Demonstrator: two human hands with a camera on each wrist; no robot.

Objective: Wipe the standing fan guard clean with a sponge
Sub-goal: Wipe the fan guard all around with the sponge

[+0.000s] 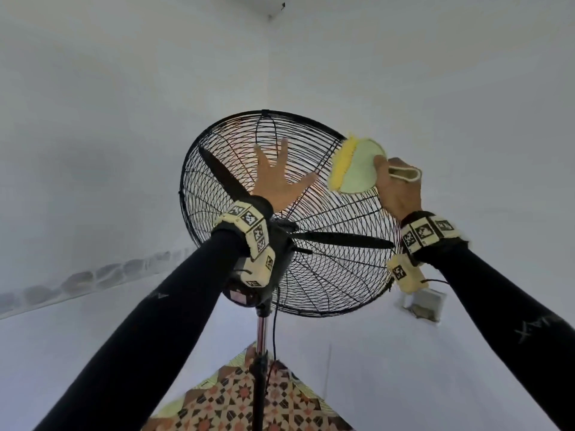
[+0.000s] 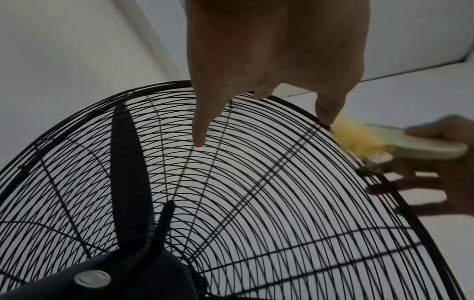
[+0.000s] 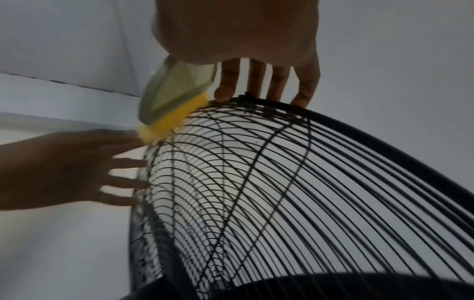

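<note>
fan guard [image 1: 326, 244] — black wire cage on its stand, two dark blades [image 1: 339, 239] inside | left hand [image 1: 280, 178] released, fingers spread flat on the wires | right hand [image 1: 396, 189] grasping the sponge [image 1: 354, 169], yellow side against the guard's upper rim | around — pole [image 1: 261, 334], cord, white walls, patterned floor [image 1: 236, 399]

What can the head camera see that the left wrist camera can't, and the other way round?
Only the head view shows the fan's pole, the cord, the patterned floor, both black sleeves and the tagged wristbands.

Only the left wrist view shows the motor housing up close, with a round metal button on it.

Both show the black wire guard, a blade, the left hand spread open on the guard, and the right hand holding the yellow sponge at the rim.
</note>
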